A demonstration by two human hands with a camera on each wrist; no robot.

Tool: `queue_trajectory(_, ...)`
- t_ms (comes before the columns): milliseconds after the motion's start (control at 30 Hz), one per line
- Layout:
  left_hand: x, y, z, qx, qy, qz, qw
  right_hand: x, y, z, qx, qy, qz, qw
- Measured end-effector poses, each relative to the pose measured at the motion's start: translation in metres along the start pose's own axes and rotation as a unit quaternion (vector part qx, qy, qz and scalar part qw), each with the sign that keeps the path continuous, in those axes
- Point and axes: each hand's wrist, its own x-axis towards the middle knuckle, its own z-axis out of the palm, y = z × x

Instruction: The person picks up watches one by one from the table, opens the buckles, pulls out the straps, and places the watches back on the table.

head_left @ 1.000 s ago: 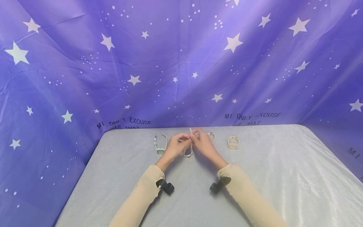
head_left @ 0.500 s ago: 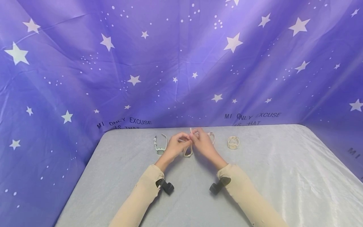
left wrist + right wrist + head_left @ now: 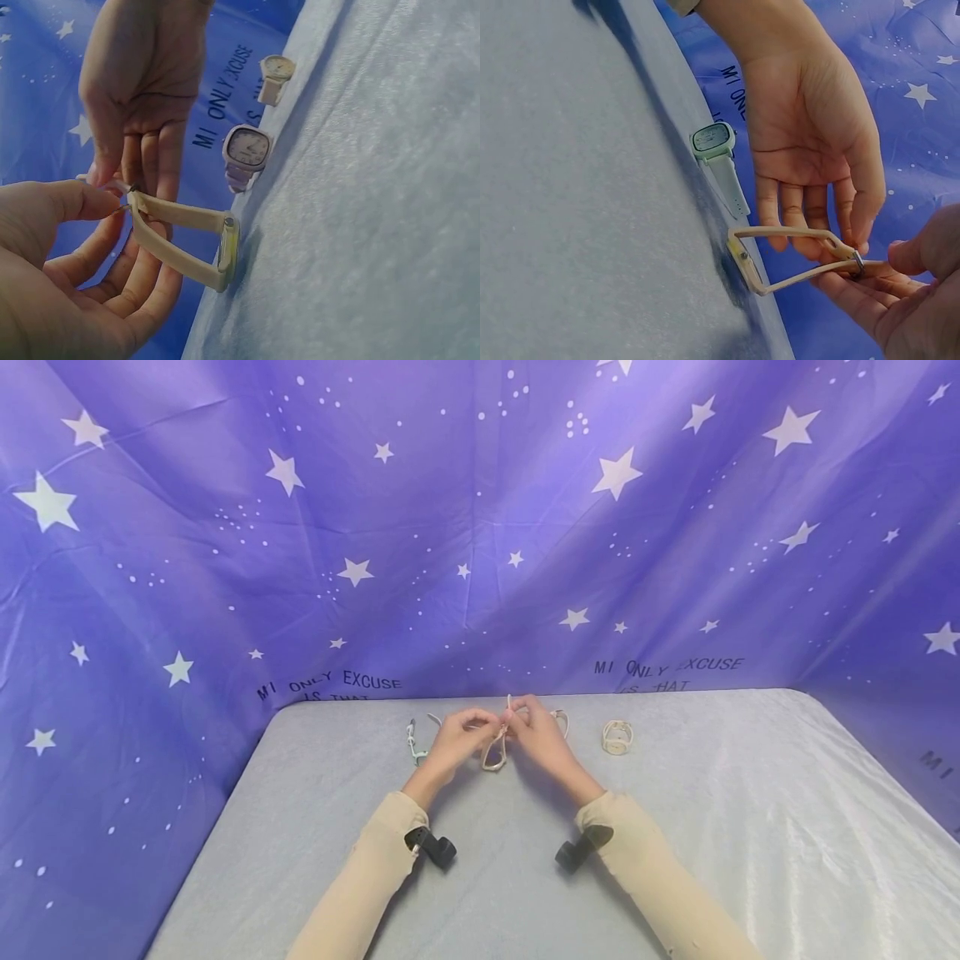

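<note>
Both hands meet over the far middle of the table, around a cream-strapped wristwatch. Its strap forms a closed loop from the case, and the two strap ends come together at the metal buckle. My left hand pinches the strap by the buckle between thumb and forefinger. Across from it, my right hand pinches the strap tail, which pokes up past the fingertips in the head view. The case hangs at the lower end of the loop, close over the table.
A pale green watch lies left of the hands, partly covered by the left one in the head view. Right of them lie a pinkish square-faced watch and a cream round watch. A starry purple curtain hangs behind the grey table.
My left hand has shifted slightly left, covering more of the green watch. The held watch has tilted, so its strap loop shows from above, and the strap tail stands more upright.
</note>
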Motion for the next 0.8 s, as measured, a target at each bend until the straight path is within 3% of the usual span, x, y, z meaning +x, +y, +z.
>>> queue_trajectory(200, 0.002, 0.000, -0.005, 0.001, 0.001, -0.034, 0.9994, 0.002, 0.004, -0.001, 0.006, -0.006, 0.003, 1.0000)
queue_trajectory(533, 0.004, -0.005, -0.009, 0.004, -0.004, -0.044, 0.9990, 0.004, 0.008, -0.001, 0.059, -0.023, 0.020, 0.9978)
queue_trajectory(667, 0.004, -0.006, -0.010, -0.005, -0.006, -0.045, 0.9990, 0.005, 0.008, -0.003, 0.071, -0.050, 0.022, 0.9960)
queue_trajectory(800, 0.005, -0.006, -0.011, -0.011, -0.006, -0.046, 0.9989, 0.006, 0.012, -0.004, 0.050, -0.084, 0.018, 0.9950)
